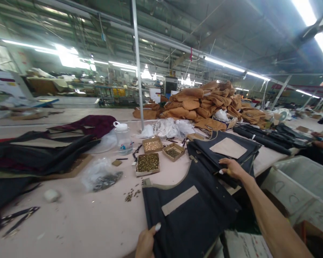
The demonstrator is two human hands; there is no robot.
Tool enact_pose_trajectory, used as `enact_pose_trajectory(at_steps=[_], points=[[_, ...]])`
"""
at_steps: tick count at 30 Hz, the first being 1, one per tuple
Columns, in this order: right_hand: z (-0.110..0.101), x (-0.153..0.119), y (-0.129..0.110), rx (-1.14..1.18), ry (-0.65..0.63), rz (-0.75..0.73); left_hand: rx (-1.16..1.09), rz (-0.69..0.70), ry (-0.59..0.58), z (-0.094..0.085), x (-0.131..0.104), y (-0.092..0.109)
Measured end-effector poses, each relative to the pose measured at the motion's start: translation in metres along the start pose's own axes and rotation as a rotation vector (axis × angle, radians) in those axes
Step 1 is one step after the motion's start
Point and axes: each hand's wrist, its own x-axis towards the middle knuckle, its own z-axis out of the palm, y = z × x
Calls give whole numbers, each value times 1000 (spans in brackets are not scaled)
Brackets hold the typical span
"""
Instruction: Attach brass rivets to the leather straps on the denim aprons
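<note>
Our left hand (147,240) pinches the edge of the dark cloth piece (190,220). Our right hand (231,168) reaches over the dark stack (204,152); whether it grips, we cannot tell.

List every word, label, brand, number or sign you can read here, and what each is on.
None can be read with certainty.
Clear plastic jug: coloured print, too small to read.
White panel at the far left: dark red label, too blurred.
Pale bin at the right: looped marks, not clear enough to call letters.
White object at the bottom edge: reddish marks, illegible.
</note>
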Motion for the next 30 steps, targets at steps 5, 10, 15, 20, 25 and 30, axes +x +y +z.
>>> enact_pose_trajectory(at_steps=[5,10,15,20,25,30], points=[[-17,-9,-11,80,36,-21,39,45,-15,2,-5,-3],[-31,-4,-31,139,83,-81,-15,49,10,-2,-2,-9],[-8,-63,-103,368,104,-342,-101,-68,19,0,-4,-6],[39,-159,-193,644,-115,-554,-330,78,-116,10,-22,6],[47,-126,-164,539,-133,-491,-4,31,-40,5,-14,5],[26,-5,-42,-198,133,76,-59,58,-4,2,-7,3]])
